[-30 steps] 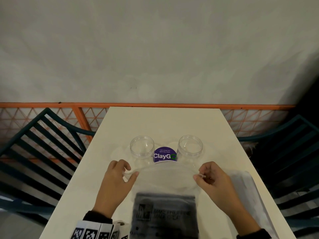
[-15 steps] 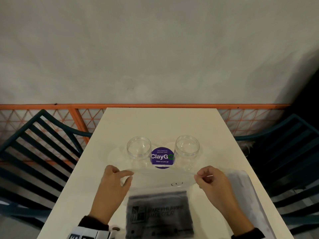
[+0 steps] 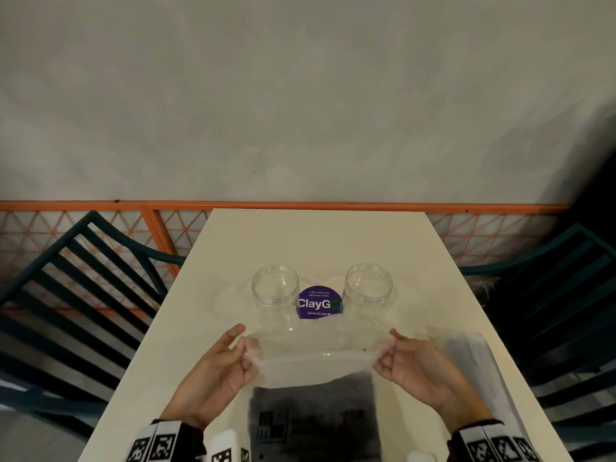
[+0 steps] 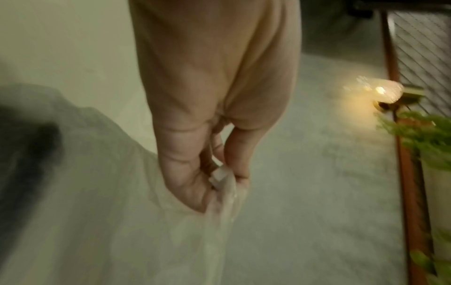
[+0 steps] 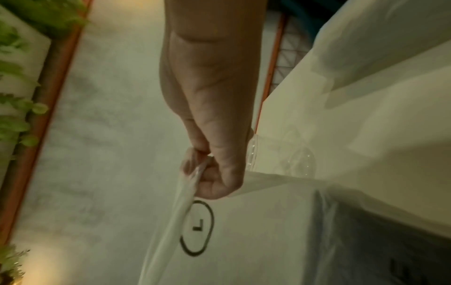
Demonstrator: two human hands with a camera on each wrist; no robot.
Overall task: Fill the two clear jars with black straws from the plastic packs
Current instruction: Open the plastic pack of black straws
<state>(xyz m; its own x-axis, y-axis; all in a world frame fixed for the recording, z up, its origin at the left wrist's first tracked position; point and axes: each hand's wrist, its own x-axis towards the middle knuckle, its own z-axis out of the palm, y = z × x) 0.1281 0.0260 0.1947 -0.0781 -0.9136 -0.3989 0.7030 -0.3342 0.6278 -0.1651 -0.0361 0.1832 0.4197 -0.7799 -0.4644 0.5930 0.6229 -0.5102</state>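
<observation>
Your left hand (image 3: 216, 371) and right hand (image 3: 411, 368) each pinch a top corner of the clear plastic pack of black straws (image 3: 316, 395), lower centre, stretched between both grips. Two empty clear round jars (image 3: 275, 288) stand just above on the cream desk (image 3: 316, 241).

The plastic pack (image 3: 316, 408) runs off the head view's bottom edge, so its near end is unseen, and the print on its dark label is too smeared to read. The black straws (image 3: 313, 391) inside show only as a dark blurred mass, with none countable. A second pack (image 3: 480, 371) by the tabletop's right edge is blurred and partly behind the right hand (image 3: 416, 371). In the left wrist view, the left hand (image 4: 209, 115) covers its own fingertips where they pinch the film, and everything there is motion-blurred.
</observation>
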